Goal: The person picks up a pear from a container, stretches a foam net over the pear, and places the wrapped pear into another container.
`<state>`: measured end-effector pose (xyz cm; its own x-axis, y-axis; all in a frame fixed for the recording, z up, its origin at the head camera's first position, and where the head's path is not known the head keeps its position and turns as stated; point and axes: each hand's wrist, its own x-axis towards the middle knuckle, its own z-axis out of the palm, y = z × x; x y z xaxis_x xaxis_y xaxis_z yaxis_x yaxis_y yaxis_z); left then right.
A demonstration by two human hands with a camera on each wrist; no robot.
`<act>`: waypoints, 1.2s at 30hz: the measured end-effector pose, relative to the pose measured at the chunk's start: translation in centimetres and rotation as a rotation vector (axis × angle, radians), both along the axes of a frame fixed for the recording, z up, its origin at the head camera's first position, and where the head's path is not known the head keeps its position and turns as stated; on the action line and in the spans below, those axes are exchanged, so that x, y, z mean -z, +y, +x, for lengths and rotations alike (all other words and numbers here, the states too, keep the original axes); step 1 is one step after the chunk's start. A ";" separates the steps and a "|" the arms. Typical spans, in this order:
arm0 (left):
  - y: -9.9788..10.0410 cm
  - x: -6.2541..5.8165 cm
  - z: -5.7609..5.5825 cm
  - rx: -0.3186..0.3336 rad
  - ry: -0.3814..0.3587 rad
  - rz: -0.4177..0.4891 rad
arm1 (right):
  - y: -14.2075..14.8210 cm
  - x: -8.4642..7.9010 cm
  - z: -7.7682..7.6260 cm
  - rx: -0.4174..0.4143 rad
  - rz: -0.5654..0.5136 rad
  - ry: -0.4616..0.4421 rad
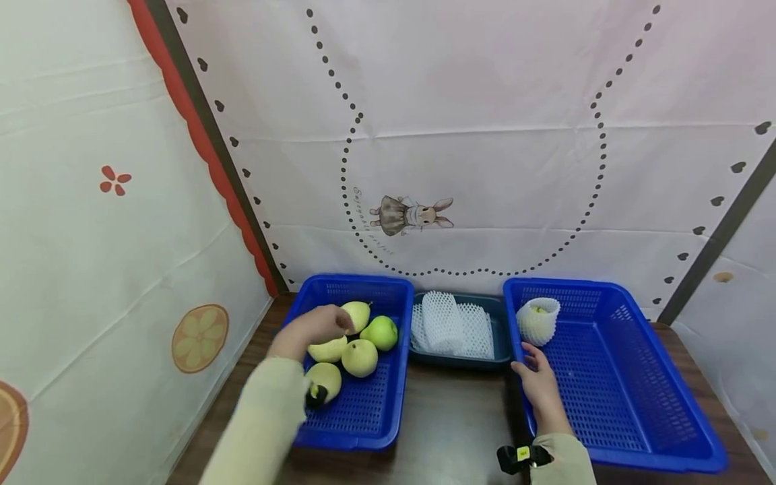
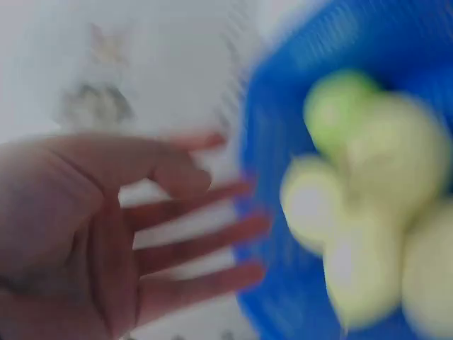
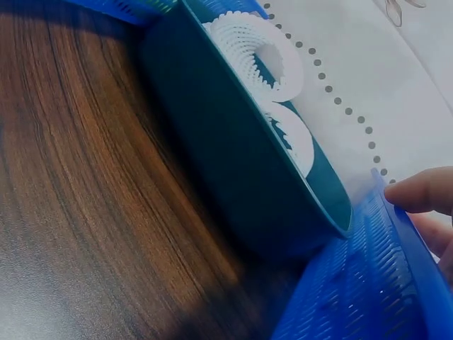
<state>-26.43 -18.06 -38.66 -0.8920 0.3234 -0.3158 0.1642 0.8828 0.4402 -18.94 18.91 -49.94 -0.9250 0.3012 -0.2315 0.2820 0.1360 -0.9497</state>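
My left hand hovers over the left blue basket, above several pale yellow pears and a brighter green apple. Nothing is in its spread, loose fingers in the left wrist view, where the fruit is blurred. At the near left rim of the right blue basket, my right hand grips the edge between thumb and fingers; the right wrist view shows the thumb on that rim. Close beyond these fingers, a fruit in a white foam net stands inside the basket.
Between the baskets sits a dark teal tray with white foam net sleeves in it. All stand on a brown wooden table. A printed white cloth wall rises behind, with another at the left.
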 end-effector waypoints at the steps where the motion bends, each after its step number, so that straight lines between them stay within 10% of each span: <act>1: -0.8 0.1 -0.2 0.042 -0.031 -0.029 | 0.0 0.1 0.0 -0.001 0.001 0.001; 7: -3.2 2.3 0.9 0.120 -0.188 -0.266 | 0.0 0.2 0.0 -0.002 -0.003 0.011; 14: -3.5 3.6 2.0 0.022 -0.279 -0.332 | -0.1 0.3 -0.1 -0.006 -0.021 -0.017; 27: -0.7 5.4 4.0 0.081 -0.081 -0.513 | 0.1 0.4 -0.1 -0.004 -0.036 -0.029; 36: 0.0 4.8 3.9 0.153 -0.129 -0.490 | 0.3 0.4 -0.1 -0.009 -0.038 -0.032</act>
<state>-22.55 -18.02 -43.43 -0.7898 0.2338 -0.5671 0.2791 0.9602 0.0072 -19.03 19.22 -50.33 -0.9194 0.2837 -0.2725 0.3116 0.1024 -0.9447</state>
